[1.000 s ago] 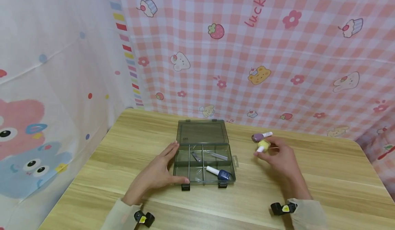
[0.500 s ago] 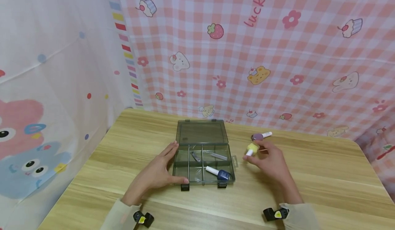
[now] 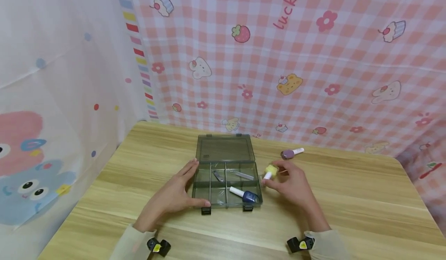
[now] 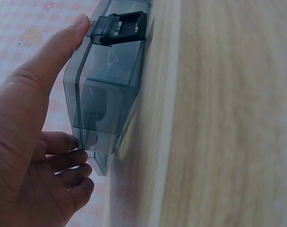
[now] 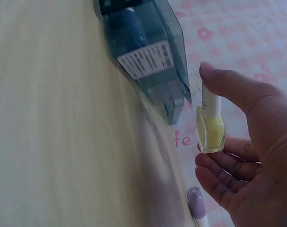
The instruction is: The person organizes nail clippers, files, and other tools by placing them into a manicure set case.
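Note:
An open-lidded, see-through grey compartment box (image 3: 218,198) stands on the table. My left hand (image 3: 174,194) holds its left side, thumb on the front rim and fingers at the far left corner; the left wrist view shows this hand (image 4: 30,123) against the box (image 4: 108,104). My right hand (image 3: 294,182) pinches a yellow nail polish bottle (image 3: 271,170) with a white cap, just right of the box. In the right wrist view the bottle (image 5: 211,130) is between thumb and fingers. Inside the box lie a dark blue nail polish (image 3: 250,197), a nail clipper (image 3: 218,176) and a slim metallic strip (image 3: 244,175).
A purple nail polish bottle (image 3: 287,154) lies on its side at the back right of the wooden table (image 3: 348,198). The box's raised lid (image 3: 224,149) leans toward the checked cloth (image 3: 258,58) behind the table. Black latches (image 3: 206,210) stick out at the box's front.
My right hand has carried the yellow nail polish leftward, away from the purple bottle and up to the box's right side. My left hand stays on the box.

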{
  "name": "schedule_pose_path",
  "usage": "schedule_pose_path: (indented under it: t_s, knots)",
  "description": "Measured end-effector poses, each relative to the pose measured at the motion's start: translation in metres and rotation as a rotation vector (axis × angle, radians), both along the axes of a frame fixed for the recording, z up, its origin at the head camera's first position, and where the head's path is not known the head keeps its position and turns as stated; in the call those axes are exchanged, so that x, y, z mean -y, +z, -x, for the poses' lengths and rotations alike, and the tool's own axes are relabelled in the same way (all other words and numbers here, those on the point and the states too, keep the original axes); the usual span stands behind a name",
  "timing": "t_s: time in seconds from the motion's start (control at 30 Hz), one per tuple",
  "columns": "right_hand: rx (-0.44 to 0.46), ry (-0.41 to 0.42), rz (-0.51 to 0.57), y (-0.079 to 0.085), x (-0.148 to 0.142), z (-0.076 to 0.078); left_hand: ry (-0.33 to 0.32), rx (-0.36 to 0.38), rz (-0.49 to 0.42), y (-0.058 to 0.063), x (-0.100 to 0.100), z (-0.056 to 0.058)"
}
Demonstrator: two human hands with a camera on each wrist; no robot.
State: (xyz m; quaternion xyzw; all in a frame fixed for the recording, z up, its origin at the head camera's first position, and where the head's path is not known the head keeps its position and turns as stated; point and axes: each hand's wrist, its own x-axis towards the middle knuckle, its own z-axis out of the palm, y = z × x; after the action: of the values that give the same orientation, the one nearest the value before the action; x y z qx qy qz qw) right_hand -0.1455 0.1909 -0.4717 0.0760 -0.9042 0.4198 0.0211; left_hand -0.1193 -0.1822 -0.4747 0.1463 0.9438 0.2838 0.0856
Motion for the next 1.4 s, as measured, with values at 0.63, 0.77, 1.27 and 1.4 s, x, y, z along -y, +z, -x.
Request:
schedule_pose_path:
  t_s: [0.63, 0.77, 1.27, 1.4]
  knots:
    - [-0.053, 0.081, -0.040, 0.006, 0.040, -0.014, 0.007, 0.008, 0.005, 0.002, 0.003, -0.002]
    - [-0.086, 0.085, -0.077, 0.007, 0.045, -0.016, 0.006, 0.004, 0.011, 0.003, 0.003, -0.002]
    - [-0.092, 0.119, -0.126, 0.012, 0.049, -0.021, -0.008, -0.011, 0.007, 0.003, 0.001, -0.001]
    - [-0.087, 0.112, -0.075, 0.012, 0.043, -0.018, -0.008, -0.006, 0.011, 0.002, 0.000, -0.001]
